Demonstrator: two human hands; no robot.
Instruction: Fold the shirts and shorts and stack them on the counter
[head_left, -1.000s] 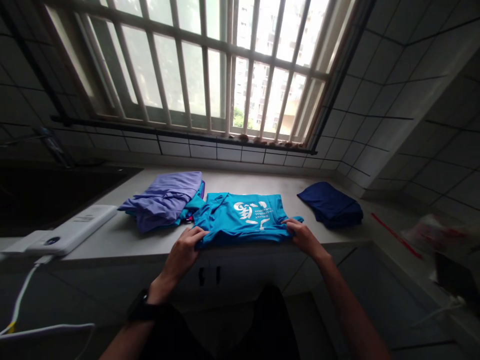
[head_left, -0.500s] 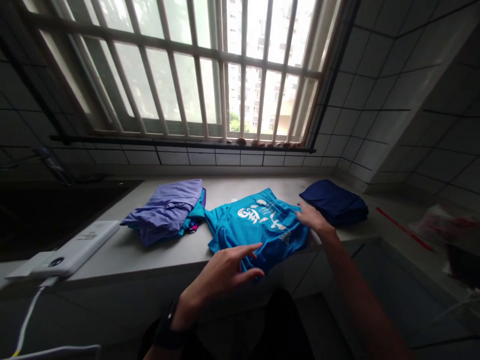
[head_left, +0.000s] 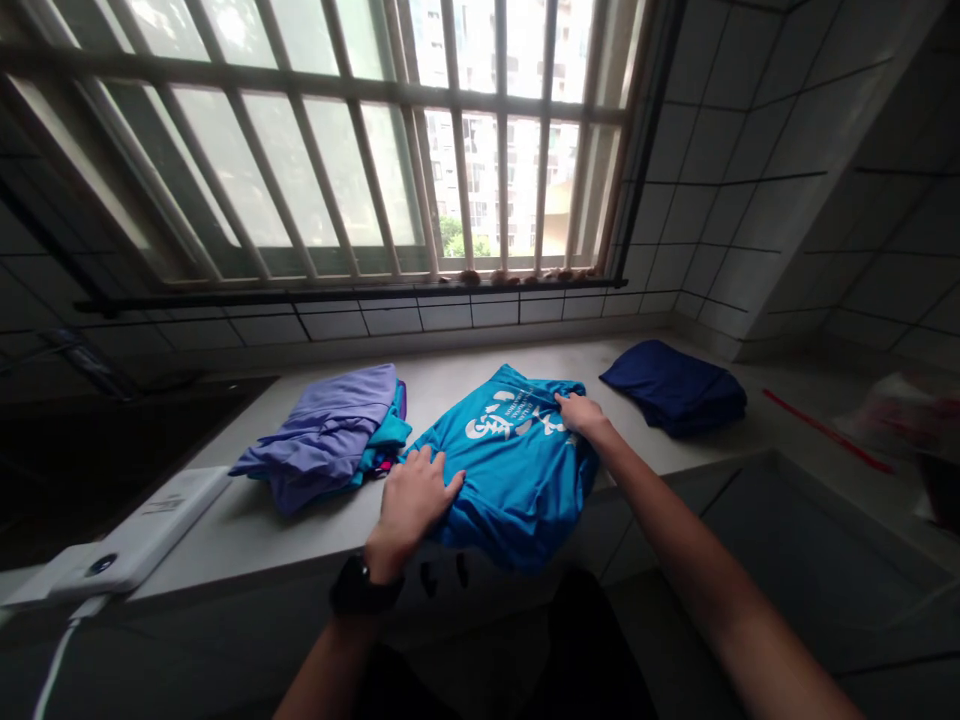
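Note:
A bright blue T-shirt (head_left: 495, 490) with white printed characters lies crumpled on the counter, and its lower part hangs over the front edge. My right hand (head_left: 583, 414) pinches the cloth at the shirt's right side, by the print. On the left edge of the shirt rests my left hand (head_left: 417, 498), fingers laid over the cloth and the thumb apart. Close to the left hand is a pile of clothes with a folded lavender garment (head_left: 330, 420) on top and turquoise cloth under it. A folded navy garment (head_left: 675, 388) lies to the right of my right hand.
The pale counter (head_left: 442, 370) runs below a barred window (head_left: 360, 150). A white power strip (head_left: 142, 535) with a cable lies at the left, beside a dark sink (head_left: 82, 460). At the right are a red strip (head_left: 825, 430) and a plastic bag (head_left: 900, 420).
My left hand has moved left from above the shirt's front onto its left edge. My right hand now grips the cloth, and the shirt has shifted and bunched at the right.

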